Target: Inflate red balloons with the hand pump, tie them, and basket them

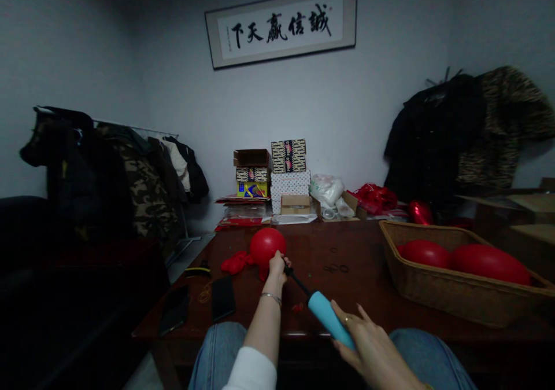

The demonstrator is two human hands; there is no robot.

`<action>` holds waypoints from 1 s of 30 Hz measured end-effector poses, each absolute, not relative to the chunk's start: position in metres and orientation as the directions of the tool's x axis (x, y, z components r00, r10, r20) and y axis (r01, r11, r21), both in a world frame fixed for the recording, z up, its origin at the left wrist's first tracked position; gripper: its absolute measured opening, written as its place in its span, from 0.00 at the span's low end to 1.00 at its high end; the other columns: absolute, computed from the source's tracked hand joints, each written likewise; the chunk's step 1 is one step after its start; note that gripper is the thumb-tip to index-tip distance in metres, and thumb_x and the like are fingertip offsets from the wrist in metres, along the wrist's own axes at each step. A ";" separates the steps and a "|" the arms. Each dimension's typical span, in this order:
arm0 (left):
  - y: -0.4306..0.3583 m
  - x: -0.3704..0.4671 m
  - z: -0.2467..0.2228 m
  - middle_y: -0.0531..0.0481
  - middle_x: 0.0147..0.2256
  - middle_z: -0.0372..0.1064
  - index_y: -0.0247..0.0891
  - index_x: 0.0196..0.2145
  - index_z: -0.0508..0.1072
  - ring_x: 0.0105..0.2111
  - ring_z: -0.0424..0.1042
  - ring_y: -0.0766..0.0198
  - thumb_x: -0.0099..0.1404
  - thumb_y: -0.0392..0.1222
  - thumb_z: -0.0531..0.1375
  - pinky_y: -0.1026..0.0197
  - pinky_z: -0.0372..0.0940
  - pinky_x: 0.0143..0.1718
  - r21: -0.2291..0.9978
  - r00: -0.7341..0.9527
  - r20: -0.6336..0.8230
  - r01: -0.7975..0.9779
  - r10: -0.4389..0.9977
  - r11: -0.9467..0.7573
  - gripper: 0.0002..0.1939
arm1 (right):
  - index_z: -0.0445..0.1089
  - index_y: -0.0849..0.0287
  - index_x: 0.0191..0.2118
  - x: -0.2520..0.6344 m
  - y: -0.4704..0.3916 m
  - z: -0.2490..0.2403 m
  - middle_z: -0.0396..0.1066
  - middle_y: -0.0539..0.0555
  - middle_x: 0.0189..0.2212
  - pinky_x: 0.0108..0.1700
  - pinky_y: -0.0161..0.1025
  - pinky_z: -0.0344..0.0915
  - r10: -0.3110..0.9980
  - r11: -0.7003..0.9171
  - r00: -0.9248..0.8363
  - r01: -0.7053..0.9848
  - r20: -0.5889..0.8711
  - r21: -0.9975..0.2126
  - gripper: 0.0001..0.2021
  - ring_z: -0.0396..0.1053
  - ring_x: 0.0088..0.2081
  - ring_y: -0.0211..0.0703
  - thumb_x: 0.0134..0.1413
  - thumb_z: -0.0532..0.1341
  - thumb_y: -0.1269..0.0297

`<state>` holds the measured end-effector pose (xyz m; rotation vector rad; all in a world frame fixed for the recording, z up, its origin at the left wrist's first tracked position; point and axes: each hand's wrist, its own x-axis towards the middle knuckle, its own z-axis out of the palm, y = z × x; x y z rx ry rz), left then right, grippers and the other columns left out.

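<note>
A round, partly inflated red balloon (265, 245) is in front of me near the table's middle. My left hand (277, 262) is closed where the balloon's neck meets the black nozzle end of a hand pump; the neck itself is hidden by the fingers. The pump's light blue barrel (328, 316) slants down to the right toward me, with a length of black rod showing. My right hand (368, 338) grips the barrel's near end, some fingers stretched along it. Limp red balloons (235, 262) lie just left of the round one.
A wicker basket (437, 291) with inflated red balloons stands at the right. Two dark flat objects (222, 298) and a yellow-black roll (198, 271) lie left. Dark rings (336, 268) and a small red scrap (297, 307) lie on the table (364, 262). Boxes (290, 187) are stacked behind.
</note>
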<state>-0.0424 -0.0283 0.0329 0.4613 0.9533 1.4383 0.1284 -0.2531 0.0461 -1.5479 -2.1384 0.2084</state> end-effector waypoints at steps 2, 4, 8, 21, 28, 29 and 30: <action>-0.028 -0.046 0.035 0.58 0.13 0.52 0.38 0.24 0.57 0.11 0.54 0.72 0.65 0.39 0.48 0.69 0.50 0.16 0.773 -0.144 -0.271 -0.622 0.952 0.126 0.11 | 0.58 0.59 0.59 0.136 -0.261 0.045 0.71 0.57 0.47 0.62 0.53 0.45 0.926 0.349 -0.244 0.843 0.287 -0.408 0.27 0.69 0.48 0.48 0.51 0.56 0.65; -0.029 -0.047 0.036 0.58 0.13 0.52 0.38 0.23 0.57 0.11 0.54 0.72 0.65 0.39 0.48 0.69 0.50 0.16 0.772 -0.148 -0.268 -0.625 0.952 0.120 0.11 | 0.58 0.59 0.59 0.141 -0.264 0.045 0.71 0.57 0.48 0.62 0.53 0.45 0.926 0.351 -0.250 0.843 0.282 -0.407 0.27 0.69 0.48 0.48 0.51 0.56 0.64; -0.033 -0.042 0.038 0.59 0.13 0.52 0.38 0.24 0.57 0.11 0.54 0.72 0.65 0.40 0.47 0.69 0.50 0.15 0.770 -0.146 -0.267 -0.627 0.952 0.120 0.12 | 0.57 0.59 0.60 0.141 -0.262 0.046 0.70 0.58 0.48 0.62 0.54 0.44 0.934 0.327 -0.235 0.864 0.268 -0.384 0.28 0.68 0.49 0.49 0.51 0.56 0.64; -0.043 0.001 0.023 0.56 0.14 0.54 0.38 0.24 0.58 0.12 0.55 0.70 0.64 0.42 0.48 0.68 0.51 0.15 0.797 -0.095 -0.264 -0.582 0.960 0.161 0.12 | 0.56 0.69 0.59 0.108 -0.206 0.050 0.74 0.61 0.38 0.60 0.51 0.48 0.937 0.269 -0.177 0.916 0.303 -0.298 0.28 0.71 0.43 0.49 0.52 0.54 0.67; -0.039 -0.016 0.026 0.57 0.13 0.53 0.38 0.23 0.57 0.11 0.54 0.71 0.65 0.40 0.48 0.69 0.49 0.15 0.771 -0.102 -0.289 -0.614 0.952 0.168 0.12 | 0.56 0.67 0.60 0.108 -0.222 0.049 0.73 0.61 0.41 0.61 0.51 0.47 0.929 0.307 -0.197 0.883 0.312 -0.356 0.28 0.70 0.44 0.47 0.52 0.55 0.68; -0.038 -0.020 0.027 0.57 0.13 0.52 0.38 0.23 0.57 0.11 0.54 0.71 0.65 0.40 0.47 0.69 0.49 0.15 0.772 -0.104 -0.284 -0.614 0.953 0.163 0.12 | 0.56 0.67 0.60 0.110 -0.228 0.050 0.73 0.61 0.42 0.61 0.52 0.46 0.928 0.318 -0.207 0.873 0.311 -0.369 0.28 0.70 0.45 0.47 0.52 0.55 0.68; -0.036 -0.025 0.028 0.57 0.13 0.53 0.38 0.23 0.57 0.11 0.54 0.71 0.65 0.40 0.47 0.69 0.48 0.15 0.773 -0.109 -0.279 -0.614 0.954 0.156 0.12 | 0.56 0.66 0.60 0.114 -0.233 0.051 0.72 0.61 0.43 0.61 0.52 0.46 0.927 0.328 -0.216 0.864 0.306 -0.382 0.28 0.70 0.45 0.47 0.52 0.55 0.68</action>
